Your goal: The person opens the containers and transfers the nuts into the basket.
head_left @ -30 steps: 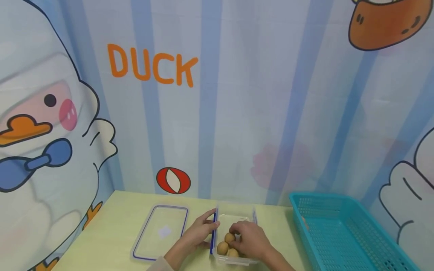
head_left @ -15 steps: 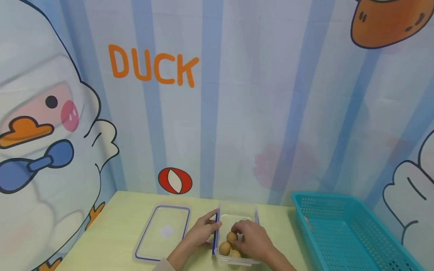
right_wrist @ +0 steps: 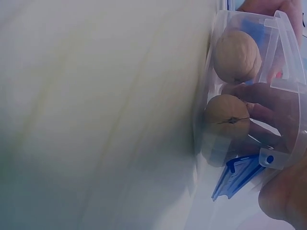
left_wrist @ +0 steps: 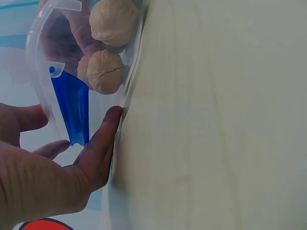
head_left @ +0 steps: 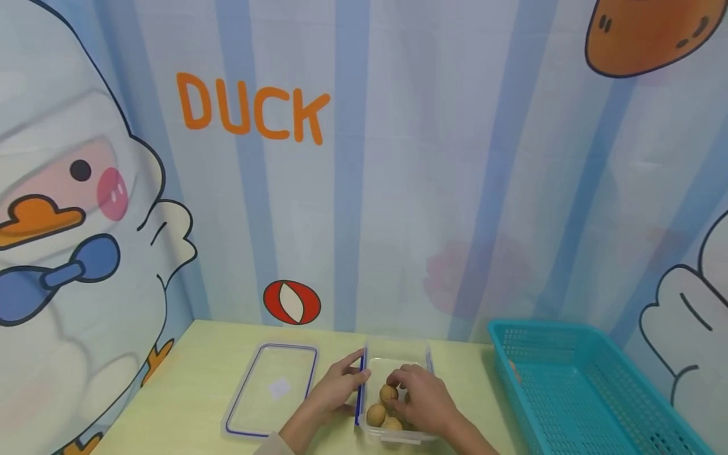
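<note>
A clear plastic box (head_left: 392, 436) with blue side clips (left_wrist: 74, 108) stands on the table, holding several walnuts (head_left: 376, 415). Against its left wall rests my left hand (head_left: 339, 384), fingers spread, the thumb at the rim. My right hand (head_left: 423, 398) reaches down into the box, with thumb and forefinger on either side of a walnut (head_left: 389, 393). Through the clear wall in the right wrist view, two walnuts show beside the curled fingers (right_wrist: 268, 98). Part of the contents is hidden under the right hand.
A clear lid (head_left: 267, 404) with a blue seal lies left of the box. At the right stands a turquoise perforated basket (head_left: 586, 379) with a small orange thing at its left wall. A printed duck curtain (head_left: 398, 189) hangs behind the pale yellow table (head_left: 188, 379).
The view shifts slightly. Both hands keep their places at the box, and the walnut at the right fingertips stands slightly turned or raised compared with before.
</note>
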Motion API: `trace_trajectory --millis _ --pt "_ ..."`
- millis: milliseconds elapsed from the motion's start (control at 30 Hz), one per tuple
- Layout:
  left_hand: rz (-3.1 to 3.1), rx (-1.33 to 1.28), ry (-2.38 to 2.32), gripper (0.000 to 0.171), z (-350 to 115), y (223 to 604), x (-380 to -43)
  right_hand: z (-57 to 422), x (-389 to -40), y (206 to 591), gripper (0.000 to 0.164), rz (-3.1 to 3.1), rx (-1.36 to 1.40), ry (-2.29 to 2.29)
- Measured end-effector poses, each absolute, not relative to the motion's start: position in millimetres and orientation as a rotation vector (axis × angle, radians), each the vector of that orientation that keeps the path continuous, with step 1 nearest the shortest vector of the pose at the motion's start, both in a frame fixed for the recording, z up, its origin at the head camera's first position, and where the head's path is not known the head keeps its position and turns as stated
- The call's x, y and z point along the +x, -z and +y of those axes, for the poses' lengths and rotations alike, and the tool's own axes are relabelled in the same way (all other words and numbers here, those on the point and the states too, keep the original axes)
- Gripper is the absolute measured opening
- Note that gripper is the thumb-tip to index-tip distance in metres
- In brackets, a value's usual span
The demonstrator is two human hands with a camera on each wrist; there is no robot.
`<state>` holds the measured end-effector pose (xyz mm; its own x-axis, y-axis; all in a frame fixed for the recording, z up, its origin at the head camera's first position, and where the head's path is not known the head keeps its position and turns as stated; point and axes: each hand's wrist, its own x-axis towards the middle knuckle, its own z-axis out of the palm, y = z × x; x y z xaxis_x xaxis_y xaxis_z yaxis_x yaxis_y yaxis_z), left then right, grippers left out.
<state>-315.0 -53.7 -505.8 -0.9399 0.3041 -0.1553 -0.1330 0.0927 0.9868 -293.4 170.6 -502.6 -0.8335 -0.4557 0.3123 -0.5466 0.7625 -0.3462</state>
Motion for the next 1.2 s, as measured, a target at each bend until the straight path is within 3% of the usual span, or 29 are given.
trace_trajectory --millis 567,1200 --pt "2.054 0.208 -1.897 0.065 -52 505 -312 178 -292 500 0.021 -2.745 0.820 -0.785" --pt "2.052 0.139 -1.898 0.068 -54 502 -317 170 -322 426 0.016 -2.804 1.090 -0.931"
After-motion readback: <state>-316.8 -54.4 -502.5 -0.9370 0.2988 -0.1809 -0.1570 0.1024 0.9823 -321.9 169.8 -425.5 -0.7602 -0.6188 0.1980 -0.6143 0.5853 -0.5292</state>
